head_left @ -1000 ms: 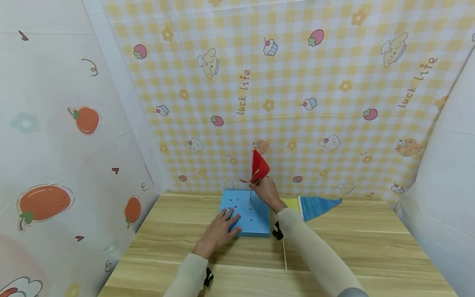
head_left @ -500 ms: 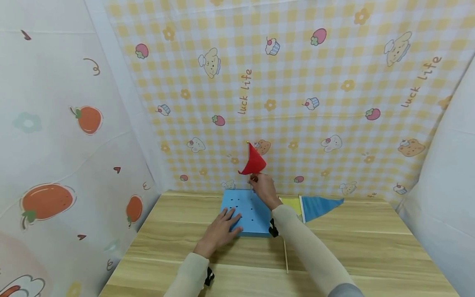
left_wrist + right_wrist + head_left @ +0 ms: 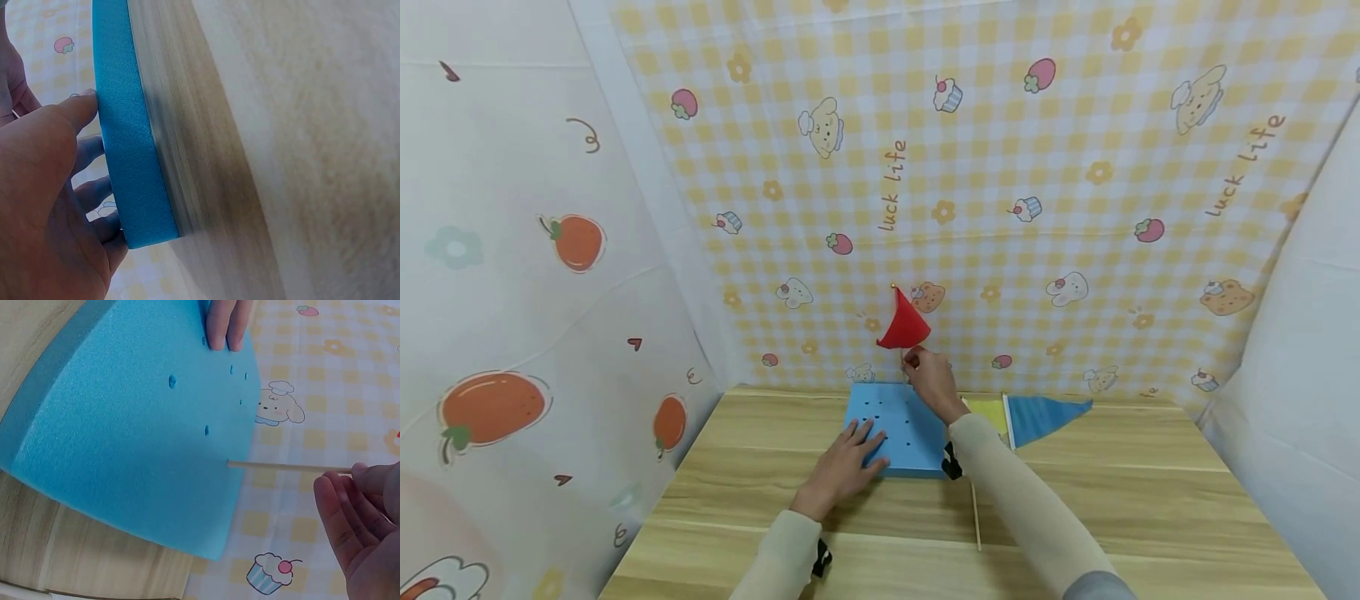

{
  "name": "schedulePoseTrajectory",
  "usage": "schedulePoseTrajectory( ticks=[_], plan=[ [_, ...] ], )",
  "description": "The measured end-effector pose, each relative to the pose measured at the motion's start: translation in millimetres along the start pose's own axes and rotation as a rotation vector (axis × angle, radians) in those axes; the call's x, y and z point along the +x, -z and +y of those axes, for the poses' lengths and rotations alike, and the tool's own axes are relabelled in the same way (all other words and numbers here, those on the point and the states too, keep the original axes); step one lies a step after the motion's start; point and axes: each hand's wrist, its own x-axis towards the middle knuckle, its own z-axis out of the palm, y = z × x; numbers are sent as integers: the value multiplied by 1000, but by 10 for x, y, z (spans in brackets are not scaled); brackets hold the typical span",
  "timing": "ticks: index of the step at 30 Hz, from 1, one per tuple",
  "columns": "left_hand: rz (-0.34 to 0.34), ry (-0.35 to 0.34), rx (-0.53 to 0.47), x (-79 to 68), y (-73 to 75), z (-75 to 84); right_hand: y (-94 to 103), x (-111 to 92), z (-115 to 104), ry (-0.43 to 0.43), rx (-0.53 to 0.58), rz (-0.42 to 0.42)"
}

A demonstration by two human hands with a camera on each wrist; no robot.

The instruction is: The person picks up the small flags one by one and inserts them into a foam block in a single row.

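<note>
Well to the left of the blue foam block, a white cloth printed with orange fruit hangs in the side view. Now the left hand: fingers spread flat over the block's left part, thumb by its near edge, steadying contact and gripping nothing! The block itself lies on the wooden table, its top dotted with small holes. Up above its far edge, there's the red flag, gold-tipped, cloth curling, its thin stick meeting the foam; whether the tip sits in a hole is impossible to tell. Right hand next, pinching that stick just below the cloth! Just right of the block, partly behind the sleeve, lies a yellow flag, and further right of the block, a blue pennant.
</note>
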Motion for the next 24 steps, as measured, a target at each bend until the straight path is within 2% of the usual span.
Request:
schedulePoseTrajectory(
  ticks=[9,17,24],
  plan=[
    [-4,3,-6,0,-1,-10,183,-53,37,18,-67,12],
    [-9,-3,-18,-16,1,-2,622,-201,264,67,-84,0],
    [-9,-3,-31,-22,6,7,994,-439,545,118,-187,15]
  ],
)
